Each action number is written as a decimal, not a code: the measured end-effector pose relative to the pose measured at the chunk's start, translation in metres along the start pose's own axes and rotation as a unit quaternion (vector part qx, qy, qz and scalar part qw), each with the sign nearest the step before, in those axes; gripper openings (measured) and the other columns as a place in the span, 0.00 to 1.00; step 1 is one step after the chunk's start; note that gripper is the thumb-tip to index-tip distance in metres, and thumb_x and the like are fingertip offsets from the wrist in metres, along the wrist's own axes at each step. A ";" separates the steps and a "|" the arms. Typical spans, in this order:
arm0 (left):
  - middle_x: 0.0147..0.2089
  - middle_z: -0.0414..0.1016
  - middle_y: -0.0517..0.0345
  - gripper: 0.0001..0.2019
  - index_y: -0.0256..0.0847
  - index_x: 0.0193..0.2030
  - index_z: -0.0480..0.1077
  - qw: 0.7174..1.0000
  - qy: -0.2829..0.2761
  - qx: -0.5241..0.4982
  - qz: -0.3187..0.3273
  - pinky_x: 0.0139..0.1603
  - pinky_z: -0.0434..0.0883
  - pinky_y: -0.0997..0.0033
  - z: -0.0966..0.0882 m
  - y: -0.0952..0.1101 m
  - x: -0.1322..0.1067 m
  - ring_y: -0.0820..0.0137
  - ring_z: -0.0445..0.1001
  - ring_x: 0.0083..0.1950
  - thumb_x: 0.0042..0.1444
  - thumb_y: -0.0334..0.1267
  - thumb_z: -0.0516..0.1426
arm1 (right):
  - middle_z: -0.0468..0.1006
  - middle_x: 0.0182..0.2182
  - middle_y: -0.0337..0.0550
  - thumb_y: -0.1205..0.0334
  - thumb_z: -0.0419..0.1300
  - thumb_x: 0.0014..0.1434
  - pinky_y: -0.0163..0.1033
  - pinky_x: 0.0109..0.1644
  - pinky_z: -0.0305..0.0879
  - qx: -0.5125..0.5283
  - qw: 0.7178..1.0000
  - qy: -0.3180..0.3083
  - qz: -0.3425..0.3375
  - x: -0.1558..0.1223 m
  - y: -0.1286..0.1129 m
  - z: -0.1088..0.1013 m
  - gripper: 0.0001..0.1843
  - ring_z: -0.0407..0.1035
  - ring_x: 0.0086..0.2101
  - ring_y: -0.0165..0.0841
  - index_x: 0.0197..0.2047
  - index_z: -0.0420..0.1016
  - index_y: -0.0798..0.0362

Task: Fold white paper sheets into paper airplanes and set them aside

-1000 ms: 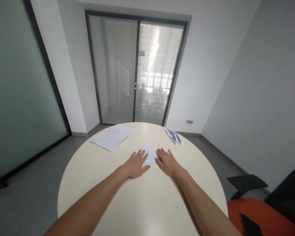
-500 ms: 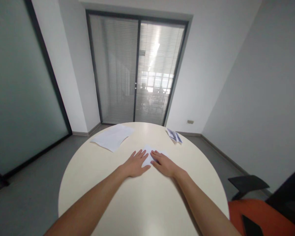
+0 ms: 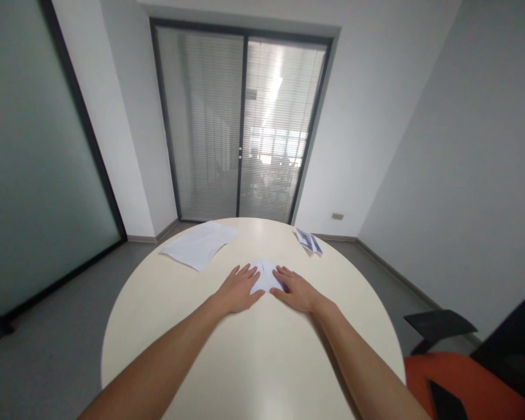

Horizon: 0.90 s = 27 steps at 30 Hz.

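Note:
A small folded sheet of white paper lies on the round table, its top coming to a point and a slit or fold line near its middle. My left hand rests flat over the paper's left side, fingers stretched out and thumb along the lower edge. On the right side lies my right hand, palm down with fingers extended over the paper. Both hands hide the paper's outer corners. Neither hand grips anything.
A larger white sheet lies at the table's back left. A folded printed paper stands slightly raised at the back right. An orange chair with black armrests is at the right, close to the table edge. Beyond is a glass door with blinds.
My right hand has slid to the right and my left hand slightly to the left, spreading apart. More of the folded paper's middle now shows between them.

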State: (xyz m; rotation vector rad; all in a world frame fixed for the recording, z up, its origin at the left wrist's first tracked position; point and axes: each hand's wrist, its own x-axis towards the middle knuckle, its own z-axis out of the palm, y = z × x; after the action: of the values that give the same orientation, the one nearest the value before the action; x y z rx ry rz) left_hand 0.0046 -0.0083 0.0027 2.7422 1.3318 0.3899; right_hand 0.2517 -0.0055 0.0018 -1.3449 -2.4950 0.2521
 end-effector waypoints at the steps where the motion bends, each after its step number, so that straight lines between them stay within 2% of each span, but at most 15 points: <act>1: 0.71 0.59 0.44 0.28 0.36 0.67 0.63 1.000 0.014 0.007 0.004 0.71 0.51 0.45 0.000 0.000 0.000 0.51 0.53 0.73 0.67 0.51 0.47 | 0.56 0.68 0.61 0.38 0.52 0.65 0.55 0.70 0.50 -0.003 1.000 0.005 -0.004 0.000 -0.001 0.000 0.41 0.51 0.68 0.49 0.69 0.61 0.60; 4: 0.67 0.66 0.44 0.22 0.37 0.62 0.68 0.999 0.046 0.017 0.021 0.68 0.58 0.50 0.000 -0.002 0.001 0.54 0.62 0.69 0.67 0.44 0.49 | 0.61 0.67 0.59 0.39 0.54 0.64 0.53 0.70 0.51 -0.009 0.999 0.020 -0.024 -0.001 -0.003 -0.002 0.39 0.54 0.67 0.48 0.68 0.63 0.58; 8: 0.63 0.71 0.47 0.19 0.40 0.57 0.73 0.998 0.061 0.001 0.022 0.63 0.66 0.56 -0.001 -0.005 0.002 0.58 0.69 0.63 0.69 0.42 0.47 | 0.67 0.64 0.56 0.44 0.51 0.67 0.52 0.69 0.54 -0.017 0.999 0.025 -0.045 -0.002 -0.006 -0.006 0.33 0.57 0.66 0.46 0.67 0.65 0.57; 14: 0.61 0.73 0.50 0.20 0.42 0.55 0.74 0.997 0.069 -0.014 0.016 0.64 0.66 0.58 -0.001 -0.007 0.003 0.61 0.71 0.62 0.70 0.42 0.45 | 0.68 0.63 0.56 0.45 0.51 0.68 0.52 0.69 0.54 -0.021 0.999 0.021 -0.041 -0.002 -0.006 -0.007 0.32 0.58 0.65 0.46 0.66 0.67 0.57; 22: 0.63 0.72 0.50 0.17 0.43 0.55 0.73 0.998 0.062 0.005 0.022 0.64 0.67 0.58 -0.005 -0.003 0.000 0.59 0.70 0.63 0.67 0.45 0.51 | 0.67 0.64 0.52 0.58 0.49 0.69 0.52 0.69 0.56 -0.018 0.998 0.035 -0.049 0.001 0.002 -0.002 0.23 0.58 0.65 0.44 0.64 0.70 0.51; 27: 0.63 0.72 0.50 0.17 0.43 0.56 0.73 0.998 0.060 0.003 0.018 0.64 0.67 0.57 -0.002 -0.003 0.001 0.59 0.69 0.63 0.66 0.44 0.52 | 0.70 0.62 0.50 0.59 0.49 0.70 0.51 0.67 0.60 -0.021 0.997 0.042 -0.067 0.001 -0.003 -0.004 0.22 0.63 0.63 0.42 0.63 0.71 0.49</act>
State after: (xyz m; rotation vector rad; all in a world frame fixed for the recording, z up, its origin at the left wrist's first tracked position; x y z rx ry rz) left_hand 0.0022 -0.0055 0.0045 2.7917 1.3141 0.5632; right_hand 0.2506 -0.0065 0.0066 -1.1727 -2.5198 0.1123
